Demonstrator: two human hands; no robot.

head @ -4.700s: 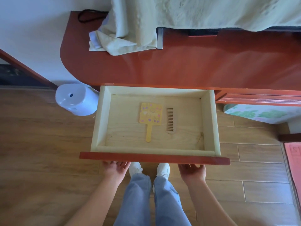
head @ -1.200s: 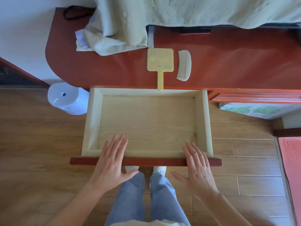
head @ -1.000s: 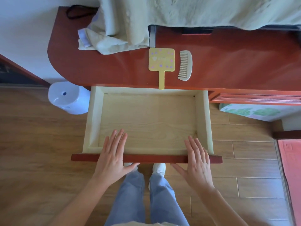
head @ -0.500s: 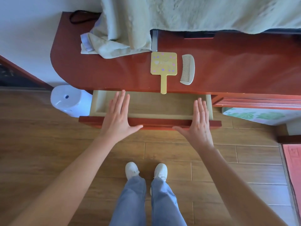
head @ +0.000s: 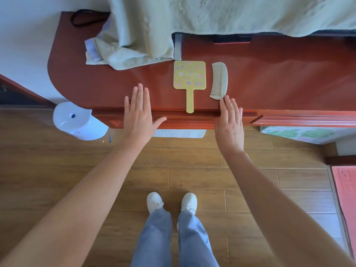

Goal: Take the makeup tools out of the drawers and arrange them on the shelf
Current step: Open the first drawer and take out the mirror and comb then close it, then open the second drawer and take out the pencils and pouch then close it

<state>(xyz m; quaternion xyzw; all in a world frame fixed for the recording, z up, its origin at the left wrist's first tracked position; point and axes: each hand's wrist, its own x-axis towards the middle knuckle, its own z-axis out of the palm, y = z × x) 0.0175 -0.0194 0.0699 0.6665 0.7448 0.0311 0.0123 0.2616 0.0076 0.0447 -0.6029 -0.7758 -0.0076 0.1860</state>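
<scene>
A yellow hand mirror [head: 189, 77] with pastel dots lies face down on the red-brown shelf top [head: 279, 81], its handle reaching the front edge. A pale comb [head: 219, 80] lies just right of it. The drawer front [head: 185, 120] sits pushed in under the shelf edge. My left hand [head: 139, 114] is flat with straight fingers against the drawer front, left of the mirror handle. My right hand [head: 230, 122] is flat too, its fingertips just below the comb. Neither hand holds anything.
A pale green towel [head: 134, 45] is heaped on the shelf's back left, under a hanging cloth. A white round bin [head: 77, 122] stands on the wooden floor at the left. A leaf-patterned box [head: 300, 133] and a red mat [head: 344, 193] are at the right.
The drawer, wide open and empty a second ago, has slid shut under both flat hands. Mirror and comb, inside the drawer in the oldest frame, have lain on the shelf since.
</scene>
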